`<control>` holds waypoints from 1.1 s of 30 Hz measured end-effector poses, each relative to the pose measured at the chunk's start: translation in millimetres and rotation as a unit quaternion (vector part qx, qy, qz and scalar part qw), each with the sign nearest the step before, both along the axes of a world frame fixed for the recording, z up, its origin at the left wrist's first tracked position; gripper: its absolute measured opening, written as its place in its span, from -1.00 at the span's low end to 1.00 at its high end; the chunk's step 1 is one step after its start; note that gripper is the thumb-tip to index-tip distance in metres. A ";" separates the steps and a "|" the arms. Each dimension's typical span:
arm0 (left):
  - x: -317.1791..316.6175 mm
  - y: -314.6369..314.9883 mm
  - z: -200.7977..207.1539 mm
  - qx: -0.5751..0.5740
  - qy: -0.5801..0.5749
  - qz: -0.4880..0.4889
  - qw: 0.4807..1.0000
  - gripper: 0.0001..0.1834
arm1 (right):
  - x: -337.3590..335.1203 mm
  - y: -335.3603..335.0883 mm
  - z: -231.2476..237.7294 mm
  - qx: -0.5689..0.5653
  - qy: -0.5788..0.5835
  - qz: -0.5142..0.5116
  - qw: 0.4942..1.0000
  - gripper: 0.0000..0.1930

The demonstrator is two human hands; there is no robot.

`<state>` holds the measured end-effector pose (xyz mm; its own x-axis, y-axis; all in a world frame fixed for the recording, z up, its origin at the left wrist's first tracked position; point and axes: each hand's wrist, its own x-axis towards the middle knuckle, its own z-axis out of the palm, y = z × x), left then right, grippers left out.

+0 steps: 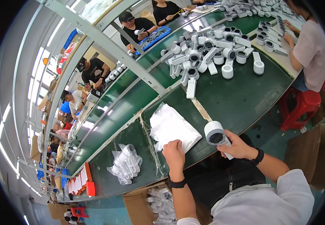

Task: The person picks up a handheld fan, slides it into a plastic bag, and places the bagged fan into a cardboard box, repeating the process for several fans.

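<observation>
My right hand [239, 145] is wrapped around the handle of a white handheld device with a drum-shaped head [214, 132]; the dark round face of the head is turned toward me. The device is held over the front edge of the green table. A flat stack of clear-white plastic bags [173, 125] lies to the left of it. At the near edge of that stack is my left hand [173, 154], its fingers curled and pinched together on the plastic. The exact grip of the fingertips is partly hidden.
A big heap of similar devices [207, 48] covers the table's far side. Bagged devices [126, 165] lie at left, near an orange-red box of white cards [80, 182]. Below the table stands a carton [138, 206] of bagged pieces. A co-worker [312, 52] sits at right; others work across.
</observation>
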<state>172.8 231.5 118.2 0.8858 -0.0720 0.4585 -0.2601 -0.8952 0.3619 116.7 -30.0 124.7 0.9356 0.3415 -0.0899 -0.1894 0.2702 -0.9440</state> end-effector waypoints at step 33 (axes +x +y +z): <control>-32.2 -12.2 43.0 -0.373 0.111 0.006 0.921 -0.81 | -14.6 16.8 1.9 -0.039 -0.011 0.094 0.995 -0.43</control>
